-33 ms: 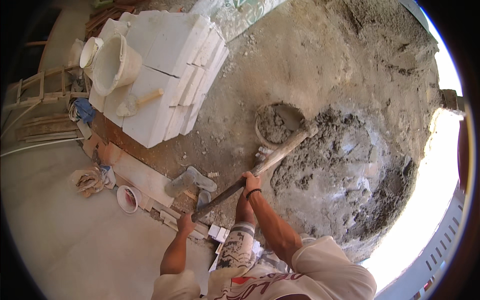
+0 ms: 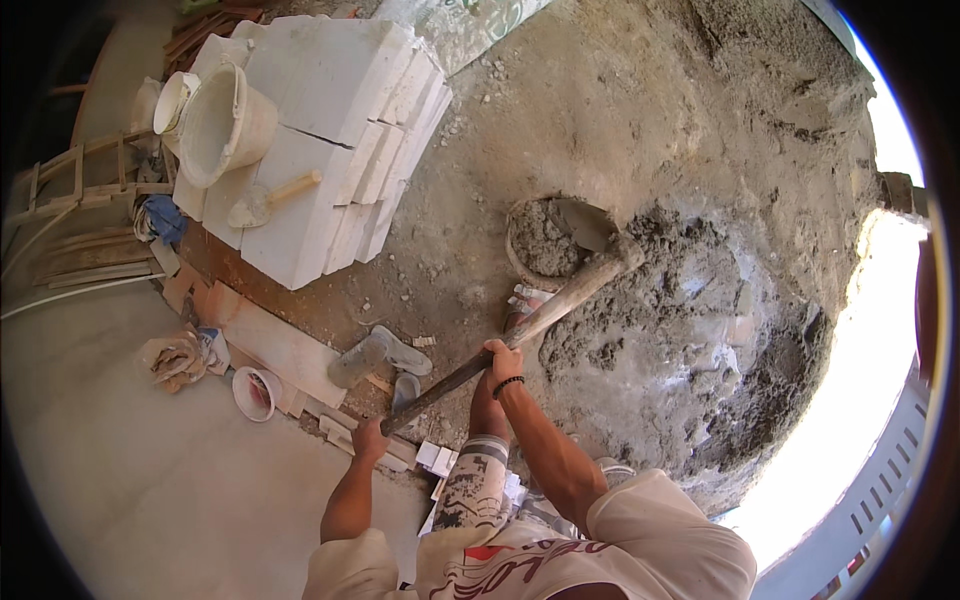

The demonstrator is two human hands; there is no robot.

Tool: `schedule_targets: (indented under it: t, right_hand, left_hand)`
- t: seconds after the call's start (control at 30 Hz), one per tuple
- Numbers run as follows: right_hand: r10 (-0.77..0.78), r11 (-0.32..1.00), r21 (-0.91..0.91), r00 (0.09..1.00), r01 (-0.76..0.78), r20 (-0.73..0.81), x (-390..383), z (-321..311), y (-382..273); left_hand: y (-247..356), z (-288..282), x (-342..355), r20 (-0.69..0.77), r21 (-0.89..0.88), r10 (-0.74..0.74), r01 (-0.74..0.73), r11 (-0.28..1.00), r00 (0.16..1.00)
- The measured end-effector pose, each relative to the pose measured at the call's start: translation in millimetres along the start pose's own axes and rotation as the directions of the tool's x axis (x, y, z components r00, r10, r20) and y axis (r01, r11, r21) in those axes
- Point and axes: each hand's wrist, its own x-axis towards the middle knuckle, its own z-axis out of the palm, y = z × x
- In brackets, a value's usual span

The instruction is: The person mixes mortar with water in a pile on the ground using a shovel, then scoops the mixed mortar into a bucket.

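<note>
Floor (image 2: 150, 480): smooth grey concrete at lower left.
Block stack (image 2: 330, 80): white, flat-faced, a pale round tub (image 2: 225, 130) on top.
Left hand (image 2: 370, 440): closed around the near end of a hoe (image 2: 565, 302).
Right hand (image 2: 504, 358): gripping its wooden shaft farther up.
Blade: flat, grey, at the bucket's (image 2: 513, 255) mouth, over lumpy mortar.
Heap (image 2: 640, 370): wet, rough, just beside the bucket.
Ground (image 2: 780, 100): dusty, stretching from stack to bright right-hand edge.

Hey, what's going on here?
A person grips a long wooden-handled tool, right hand higher up, left hand near the lower end. Its far end is at a round bucket holding grey mix, beside a grey heap. White blocks stand stacked to the left.
</note>
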Motion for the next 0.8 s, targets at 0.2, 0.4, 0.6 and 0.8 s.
schedule_targets:
  t: [0.2,0.4,0.6,0.8]
  right_hand:
    - [-0.092,0.933,0.358,0.985,0.035,0.144,-34,-81,-81]
    - [-0.096,0.806,0.590,0.994,0.046,0.053,-21,-169,-147]
    - [-0.097,0.715,0.690,0.962,-0.110,0.253,-15,-172,-163]
    - [0.020,0.789,0.570,0.937,-0.229,0.348,41,-83,-195]
  left_hand:
    - [68,-37,7,-0.153,0.077,0.380,-0.373,0.925,0.912]
    - [170,-72,-61,-0.228,0.229,0.654,-0.613,0.756,0.721]
    - [225,-173,-141,0.288,0.126,0.530,-0.581,0.804,0.797]
    - [239,-184,-141,0.179,0.048,0.400,-0.414,0.909,0.899]
